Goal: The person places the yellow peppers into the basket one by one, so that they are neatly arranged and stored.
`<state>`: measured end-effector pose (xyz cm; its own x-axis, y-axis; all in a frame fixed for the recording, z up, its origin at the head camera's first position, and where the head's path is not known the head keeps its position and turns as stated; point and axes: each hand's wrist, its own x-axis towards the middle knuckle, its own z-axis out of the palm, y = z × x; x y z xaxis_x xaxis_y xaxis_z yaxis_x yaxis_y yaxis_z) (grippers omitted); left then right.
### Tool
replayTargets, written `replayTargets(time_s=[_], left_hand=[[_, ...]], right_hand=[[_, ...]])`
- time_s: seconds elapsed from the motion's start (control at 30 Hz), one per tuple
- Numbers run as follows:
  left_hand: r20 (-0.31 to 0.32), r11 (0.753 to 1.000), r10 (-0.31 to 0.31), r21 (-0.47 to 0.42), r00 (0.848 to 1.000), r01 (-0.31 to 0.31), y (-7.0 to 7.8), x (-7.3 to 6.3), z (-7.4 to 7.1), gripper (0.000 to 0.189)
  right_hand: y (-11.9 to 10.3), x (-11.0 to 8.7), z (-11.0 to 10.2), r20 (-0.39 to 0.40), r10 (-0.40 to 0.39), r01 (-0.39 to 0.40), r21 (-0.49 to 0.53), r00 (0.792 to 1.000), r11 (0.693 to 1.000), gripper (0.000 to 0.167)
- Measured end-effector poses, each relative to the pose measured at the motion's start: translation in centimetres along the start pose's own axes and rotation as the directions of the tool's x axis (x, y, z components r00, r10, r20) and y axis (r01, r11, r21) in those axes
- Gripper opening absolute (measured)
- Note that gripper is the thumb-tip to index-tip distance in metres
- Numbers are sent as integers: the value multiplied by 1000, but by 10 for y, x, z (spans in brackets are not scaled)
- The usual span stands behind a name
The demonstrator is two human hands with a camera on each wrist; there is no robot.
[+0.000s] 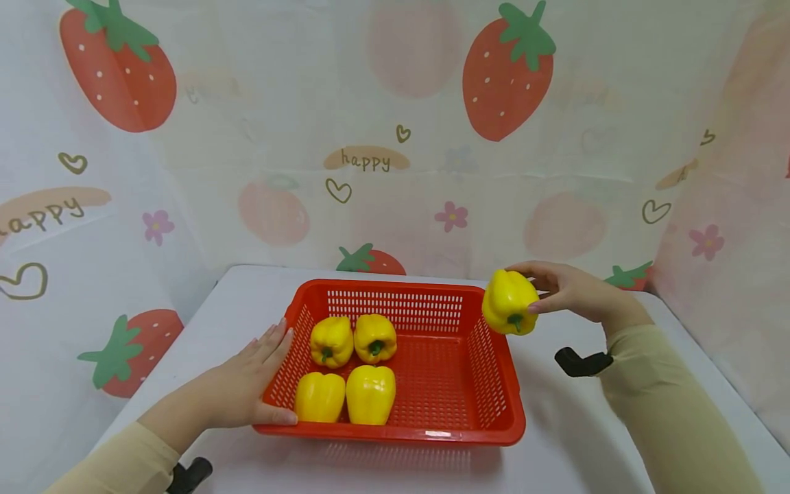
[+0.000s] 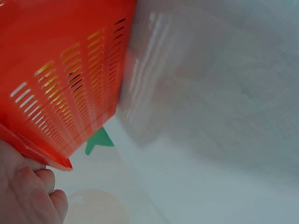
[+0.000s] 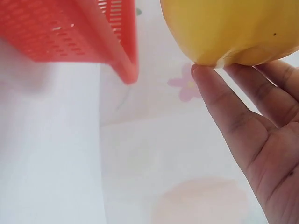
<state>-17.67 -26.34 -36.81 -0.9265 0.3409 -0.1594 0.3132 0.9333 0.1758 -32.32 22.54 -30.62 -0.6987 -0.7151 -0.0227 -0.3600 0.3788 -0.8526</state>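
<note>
My right hand pinches a yellow bell pepper between thumb and fingers. The pepper is held up at the right rim of a red plastic basket, its green stem facing down and toward me. In the right wrist view, fingertips touch the underside of the pepper. Along the basket's left rim lies my left hand, fingers mostly straight, the thumb over the front corner. Several more yellow bell peppers sit in the left half of the basket, in two rows.
The basket stands on a white-covered table. Behind and beside it hangs a pale cloth printed with strawberries, hearts and flowers. A black device part sticks out at the right wrist, another at the left.
</note>
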Motion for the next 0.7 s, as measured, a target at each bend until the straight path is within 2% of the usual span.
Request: replayTargets(time_s=[0.37, 0.7], left_hand=[[-4, 1000, 1, 1, 1000, -1, 0, 0, 0, 122], [-8, 1000, 0, -3, 1000, 0, 1, -1, -1, 122]], right_hand=[[-19, 29, 11, 28, -1, 1, 4, 1000, 1000, 62], [-24, 53, 27, 66, -1, 0, 18, 998, 1000, 62]])
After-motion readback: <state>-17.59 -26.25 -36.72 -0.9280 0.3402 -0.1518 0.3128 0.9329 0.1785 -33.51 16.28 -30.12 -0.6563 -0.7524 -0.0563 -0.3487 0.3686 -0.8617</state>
